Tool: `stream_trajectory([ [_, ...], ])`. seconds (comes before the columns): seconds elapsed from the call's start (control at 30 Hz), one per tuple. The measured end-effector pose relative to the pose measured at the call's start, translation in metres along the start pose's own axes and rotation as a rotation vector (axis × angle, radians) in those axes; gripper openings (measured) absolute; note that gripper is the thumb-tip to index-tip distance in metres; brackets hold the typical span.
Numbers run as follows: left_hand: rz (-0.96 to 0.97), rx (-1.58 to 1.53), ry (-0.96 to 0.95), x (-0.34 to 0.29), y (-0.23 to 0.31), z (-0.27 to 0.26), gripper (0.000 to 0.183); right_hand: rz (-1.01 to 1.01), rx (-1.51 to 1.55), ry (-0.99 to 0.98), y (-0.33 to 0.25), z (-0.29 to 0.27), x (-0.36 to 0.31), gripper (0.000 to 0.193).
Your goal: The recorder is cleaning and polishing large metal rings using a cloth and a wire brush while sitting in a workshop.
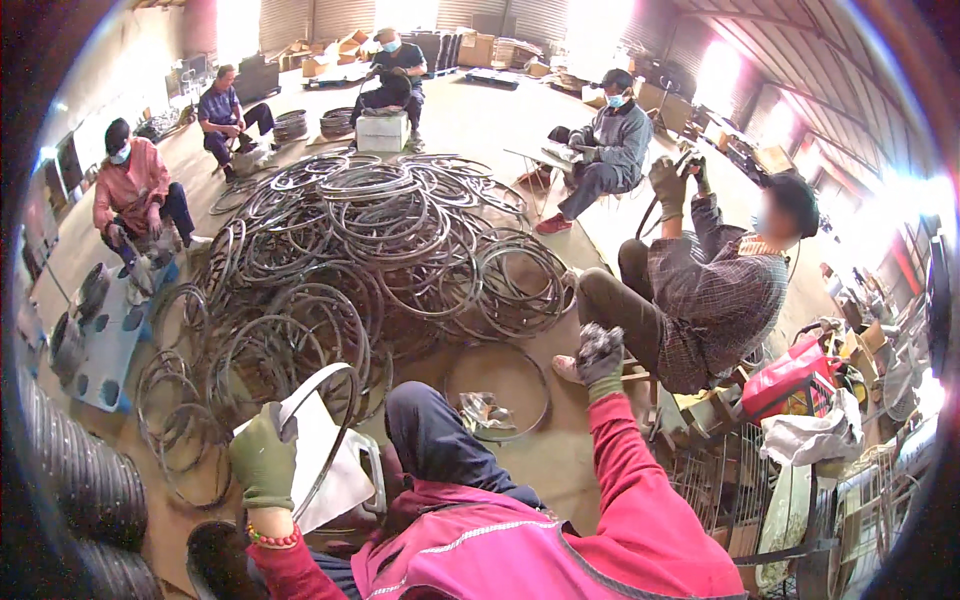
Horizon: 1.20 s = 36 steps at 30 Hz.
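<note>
My left hand, in a green work glove, is closed around a thin metal wheel rim. The rim stands tilted over a white plastic stool or seat with a grey side handle. My right hand, gloved with a dark grey palm, is raised to the right of my knee. Its fingers are curled together, and whatever lies in them is too small to make out. On the floor beyond my knee, a small clear plastic bag of parts lies inside another rim.
A large heap of wheel rims fills the middle floor. Stacked rims stand at left, near a blue pallet. Close at right sits a co-worker with raised gloved hands, beside wire racks and a red bag. Several others sit around the heap.
</note>
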<state>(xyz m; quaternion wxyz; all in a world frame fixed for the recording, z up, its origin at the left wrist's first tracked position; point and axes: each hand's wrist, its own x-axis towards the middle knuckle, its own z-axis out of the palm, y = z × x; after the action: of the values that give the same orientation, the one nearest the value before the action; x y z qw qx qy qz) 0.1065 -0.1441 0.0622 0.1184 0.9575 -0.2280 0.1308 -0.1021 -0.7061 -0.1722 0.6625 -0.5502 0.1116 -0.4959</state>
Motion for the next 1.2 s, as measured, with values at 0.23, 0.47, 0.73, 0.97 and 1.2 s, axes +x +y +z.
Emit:
stream_trajectory([
  [0.23,-0.04,-0.028,0.059,-0.022,-0.025,-0.002,0.023,0.654,0.679,0.17,0.014,0.095,-0.054,0.018],
  [0.47,-0.056,-0.098,0.096,-0.016,-0.022,0.0,0.024,0.724,0.495,0.314,-0.01,0.123,-0.057,0.019],
  [0.73,-0.089,-0.058,0.007,-0.015,-0.014,-0.007,0.024,0.764,0.516,0.27,0.016,0.115,-0.073,0.018],
  [0.97,-0.064,-0.056,0.037,-0.015,-0.015,-0.006,0.025,0.759,0.542,0.139,0.037,0.109,-0.082,0.021],
  [1.2,-0.08,-0.083,0.029,-0.014,-0.022,0.0,0.024,0.754,0.6,0.081,0.048,0.1,-0.089,0.013],
])
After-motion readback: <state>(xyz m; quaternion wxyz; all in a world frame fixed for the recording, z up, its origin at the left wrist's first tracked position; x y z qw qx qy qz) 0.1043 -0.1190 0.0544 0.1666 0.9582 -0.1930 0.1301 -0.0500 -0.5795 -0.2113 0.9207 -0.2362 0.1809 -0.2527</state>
